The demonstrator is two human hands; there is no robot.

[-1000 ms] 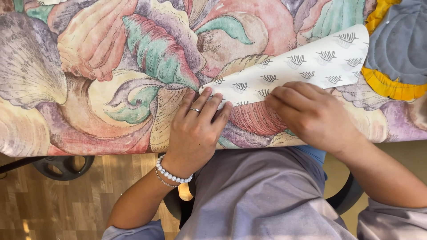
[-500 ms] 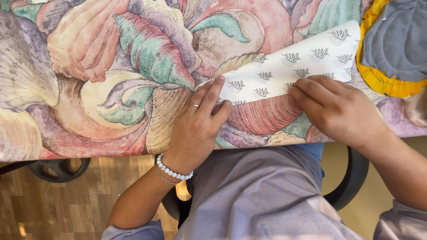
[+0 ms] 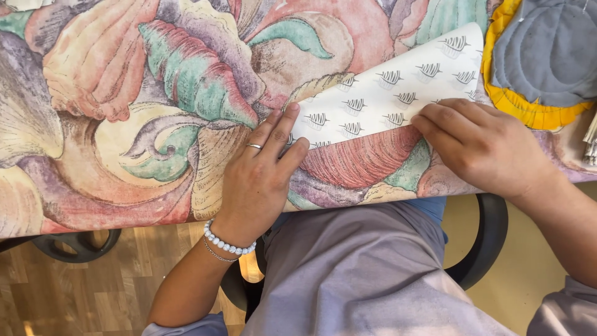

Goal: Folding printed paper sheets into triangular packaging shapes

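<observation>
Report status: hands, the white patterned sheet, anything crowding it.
Left hand flat on white patterned sheet, right hand pressing its lower edge. Sheet flat on floral cloth. Grey-yellow quilted piece beside it.

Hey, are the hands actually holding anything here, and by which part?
Nothing is gripped. The left hand and right hand press flat on the white patterned paper, the fingers along its lower folded edge.

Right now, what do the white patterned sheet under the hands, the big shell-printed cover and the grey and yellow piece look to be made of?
White patterned sheet: probably paper or thin card, matt, lying flat with a crisp straight edge.
Shell-printed cover: likely woven cloth, matt, with a fine grain showing through the print.
Grey and yellow piece: looks like padded quilted fabric, with stitched curves and a gathered yellow rim.
Both hands, left hand and right hand, press the sheet.
</observation>
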